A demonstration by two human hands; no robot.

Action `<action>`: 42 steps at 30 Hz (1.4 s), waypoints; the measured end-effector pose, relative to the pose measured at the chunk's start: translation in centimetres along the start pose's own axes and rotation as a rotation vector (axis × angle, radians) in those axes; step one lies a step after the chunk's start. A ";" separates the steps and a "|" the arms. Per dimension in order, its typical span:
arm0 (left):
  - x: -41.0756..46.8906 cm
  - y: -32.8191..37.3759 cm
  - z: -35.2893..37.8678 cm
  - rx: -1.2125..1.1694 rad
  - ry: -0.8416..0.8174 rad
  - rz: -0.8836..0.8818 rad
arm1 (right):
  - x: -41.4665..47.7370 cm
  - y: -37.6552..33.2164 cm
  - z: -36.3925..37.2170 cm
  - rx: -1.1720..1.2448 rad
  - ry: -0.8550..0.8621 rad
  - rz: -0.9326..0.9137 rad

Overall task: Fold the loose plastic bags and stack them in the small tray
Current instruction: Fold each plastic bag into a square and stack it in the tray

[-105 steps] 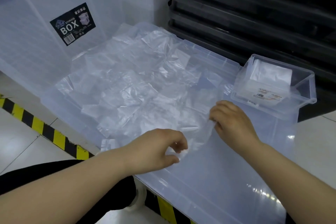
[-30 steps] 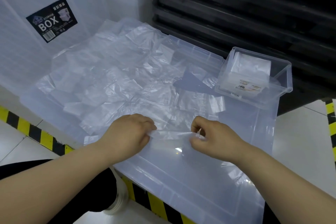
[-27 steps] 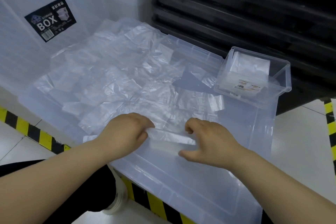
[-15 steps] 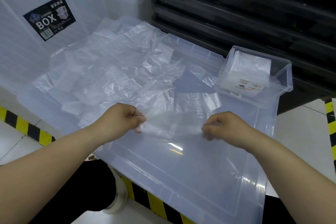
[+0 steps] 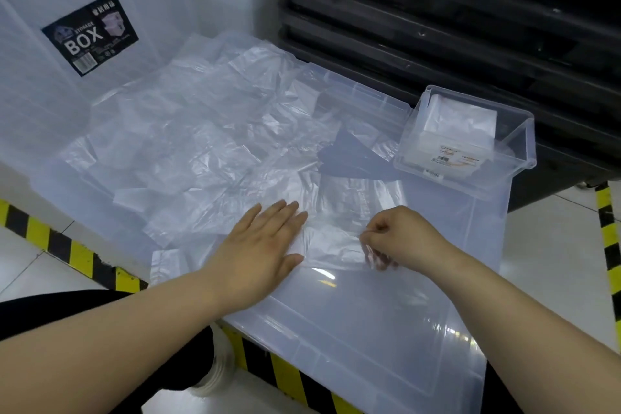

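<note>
Left hand (image 5: 265,245) lies flat, fingers straight, pressing the thin clear plastic bag (image 5: 332,245). Right hand (image 5: 400,239) pinches the bag's 3 o'clock edge. The small clear rectangular plastic tray (image 5: 524,148) sits off at 2 o'clock.

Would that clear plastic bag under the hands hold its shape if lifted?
Probably not: the thin clear plastic bag looks wrinkled, so likely floppy and light. The left hand presses it flat, perhaps because it slides easily.

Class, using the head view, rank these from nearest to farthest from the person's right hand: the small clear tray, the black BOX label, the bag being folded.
1. bag being folded: pinched by the right hand.
2. small clear tray: beyond it, to the right.
3. BOX label: far back left.
</note>
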State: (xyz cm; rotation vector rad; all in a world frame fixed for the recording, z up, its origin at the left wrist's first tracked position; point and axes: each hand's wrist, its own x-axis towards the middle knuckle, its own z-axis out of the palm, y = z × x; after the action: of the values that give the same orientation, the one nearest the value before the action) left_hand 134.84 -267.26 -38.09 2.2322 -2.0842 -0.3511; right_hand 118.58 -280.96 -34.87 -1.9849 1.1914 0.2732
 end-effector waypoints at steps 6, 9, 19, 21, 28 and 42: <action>0.3 -0.7 0.5 0.047 -0.163 -0.083 | 0.0 0.2 -1.9 -0.279 0.005 0.126; 0.5 -0.7 0.2 0.092 -0.095 -0.027 | -0.3 0.3 -3.3 -0.476 0.232 0.191; 0.5 -0.4 -0.1 0.066 -0.185 -0.059 | 1.4 -0.7 2.2 -0.483 0.314 -0.331; 0.5 -0.4 -0.1 0.071 -0.194 -0.050 | 1.8 -0.2 1.9 -0.478 0.371 -0.292; 0.5 -0.5 -0.1 0.057 -0.208 -0.059 | 2.3 1.2 0.5 -0.229 0.463 -0.174; 0.6 -0.7 -0.1 0.066 -0.187 -0.029 | 0.9 3.5 -3.7 0.028 0.785 0.176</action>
State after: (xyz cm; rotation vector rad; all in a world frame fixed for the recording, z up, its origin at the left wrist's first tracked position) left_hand 135.56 -267.83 -38.25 2.3530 -2.1844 -0.5196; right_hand 115.44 -285.12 -34.68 -2.0169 1.8362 -0.4860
